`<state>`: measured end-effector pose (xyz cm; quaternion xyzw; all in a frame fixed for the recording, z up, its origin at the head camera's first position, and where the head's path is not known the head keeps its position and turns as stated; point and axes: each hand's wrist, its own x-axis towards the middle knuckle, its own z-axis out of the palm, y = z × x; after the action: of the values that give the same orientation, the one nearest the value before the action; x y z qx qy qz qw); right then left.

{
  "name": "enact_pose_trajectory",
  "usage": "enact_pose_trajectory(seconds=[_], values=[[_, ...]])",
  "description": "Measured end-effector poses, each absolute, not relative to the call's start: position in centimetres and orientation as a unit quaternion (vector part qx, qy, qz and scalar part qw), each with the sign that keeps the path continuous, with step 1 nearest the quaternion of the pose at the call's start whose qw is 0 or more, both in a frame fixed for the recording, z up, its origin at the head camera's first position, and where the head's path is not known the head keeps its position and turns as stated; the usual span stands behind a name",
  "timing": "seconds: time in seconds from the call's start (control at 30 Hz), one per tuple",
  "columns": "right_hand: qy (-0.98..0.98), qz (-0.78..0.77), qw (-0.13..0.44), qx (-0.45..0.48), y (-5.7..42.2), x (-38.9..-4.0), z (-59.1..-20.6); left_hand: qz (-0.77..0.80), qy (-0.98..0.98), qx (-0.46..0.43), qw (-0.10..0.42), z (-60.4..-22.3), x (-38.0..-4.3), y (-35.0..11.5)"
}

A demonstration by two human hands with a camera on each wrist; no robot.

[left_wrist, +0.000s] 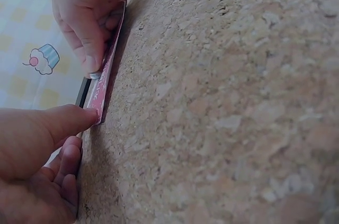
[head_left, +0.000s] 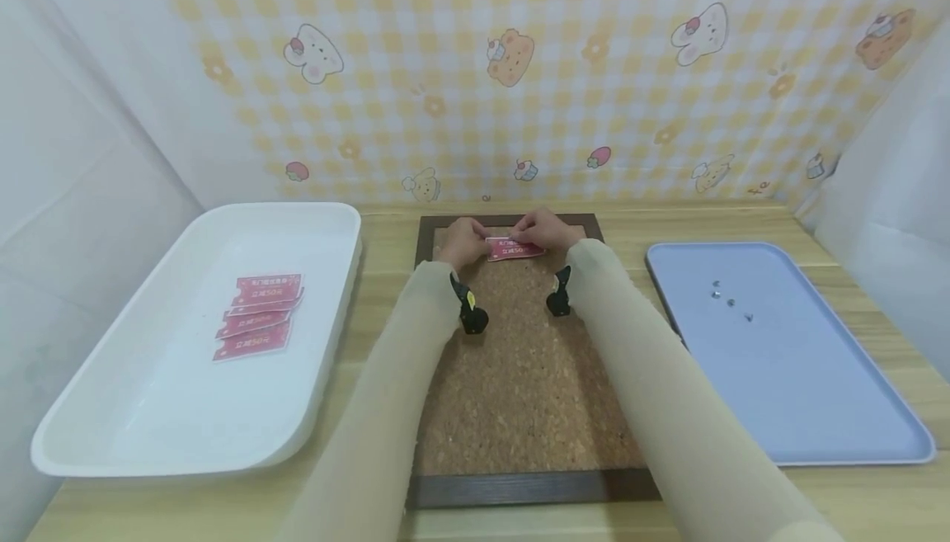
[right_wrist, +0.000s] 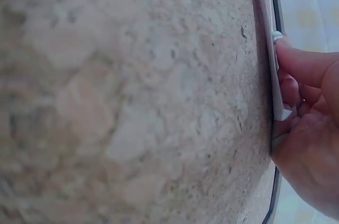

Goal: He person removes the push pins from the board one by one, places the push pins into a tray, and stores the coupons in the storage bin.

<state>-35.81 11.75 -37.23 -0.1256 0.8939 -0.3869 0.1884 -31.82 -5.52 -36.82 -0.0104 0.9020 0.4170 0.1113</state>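
Observation:
A pink paper coupon (head_left: 517,248) with white lettering lies near the top of a brown-framed corkboard (head_left: 512,393). My left hand (head_left: 463,242) holds the coupon's left end, its thumb (left_wrist: 79,119) on the paper and the other fingers curled near the board. My right hand (head_left: 547,230) pinches a small silver thumbtack (left_wrist: 95,75) against the coupon's upper part. The thumbtack's head (right_wrist: 277,35) shows at the right thumb tip in the right wrist view; its point is hidden. One end of the coupon stands slightly off the cork.
To the left, a white tray (head_left: 337,278) holds several overlapping pink coupons (head_left: 256,319). A blue tray (head_left: 809,393) at the right carries several silver thumbtacks (head_left: 731,303). Behind the wooden table (head_left: 386,294) hangs a yellow checked cloth (head_left: 445,55).

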Motion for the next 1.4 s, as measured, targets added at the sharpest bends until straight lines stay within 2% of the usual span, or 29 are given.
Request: enact_pose_trajectory(seconds=[0.47, 0.7, 1.03, 1.23, 1.4], values=[[0.866, -0.425, 0.216, -0.149, 12.5, -34.9, -36.2, 0.456, 0.885, -0.022, 0.087, -37.5, -31.9, -5.4], [0.865, -0.436, 0.206, -0.137, 12.2, -34.4, -36.0, 0.449, 0.89, -0.033, 0.073, -37.6, -31.9, -5.4], [0.866, -0.418, 0.208, -0.18, 11.9, -34.3, -34.8, 0.488, 0.864, 0.017, 0.122, -35.5, -31.1, -6.3], [0.867, -0.411, 0.195, -0.203, 12.1, -34.7, -33.5, 0.55, 0.815, 0.004, 0.179, -33.9, -30.8, -6.3], [0.867, -0.408, 0.175, -0.228, 12.3, -34.8, -32.1, 0.511, 0.841, 0.071, 0.165, -32.6, -31.0, -6.5]])
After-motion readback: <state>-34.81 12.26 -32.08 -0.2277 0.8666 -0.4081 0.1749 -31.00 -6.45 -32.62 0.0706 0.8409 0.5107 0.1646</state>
